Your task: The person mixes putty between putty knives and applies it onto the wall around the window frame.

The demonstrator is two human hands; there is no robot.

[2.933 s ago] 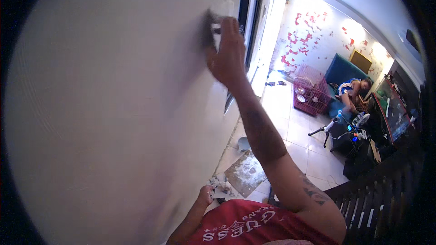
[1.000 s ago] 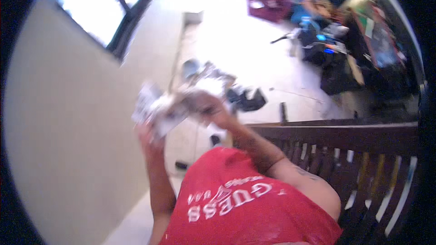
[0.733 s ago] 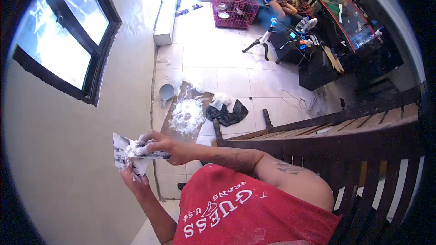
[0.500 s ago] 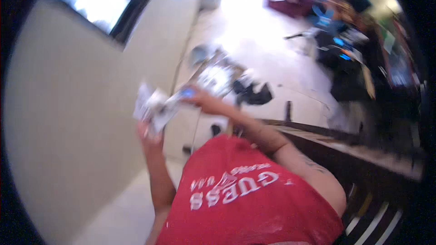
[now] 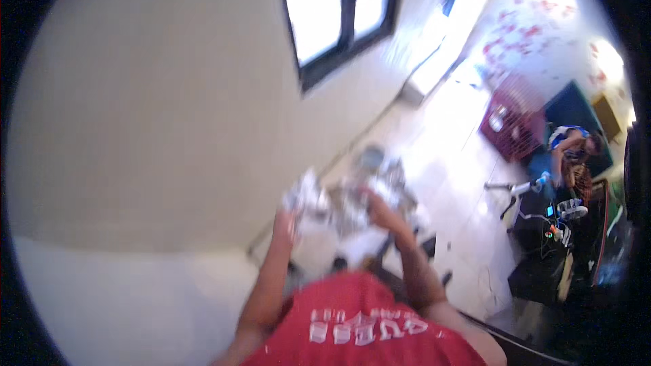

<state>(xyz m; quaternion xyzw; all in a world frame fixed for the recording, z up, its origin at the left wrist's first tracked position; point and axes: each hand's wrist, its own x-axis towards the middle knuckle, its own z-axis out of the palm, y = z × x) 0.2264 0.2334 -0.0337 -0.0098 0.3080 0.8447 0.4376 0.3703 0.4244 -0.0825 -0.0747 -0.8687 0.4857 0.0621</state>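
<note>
My left hand [image 5: 286,222] is raised in front of my body, closed on a crumpled white sheet [image 5: 308,193]. Blur hides whether that sheet is paper or thin plastic. Across from it, my right hand [image 5: 378,209] reaches forward, its fingers smeared by motion. Behind both hands, a heap of crumpled whitish and brownish material [image 5: 397,186] lies on the floor. Whether my right hand grips part of the white material or only overlaps the heap from this angle cannot be told.
A beige wall [image 5: 169,129] with a dark-framed window [image 5: 347,47] rises on the left. A round grey container [image 5: 369,156] stands past the heap. To the right are a maroon crate [image 5: 510,122], a seated person [image 5: 576,152], a white fan [image 5: 573,209] and a dark table [image 5: 536,244].
My view has swung left, so the scene sits further right. My hands have drawn apart: earlier the right one, near a small blue spot, met the white sheet.
</note>
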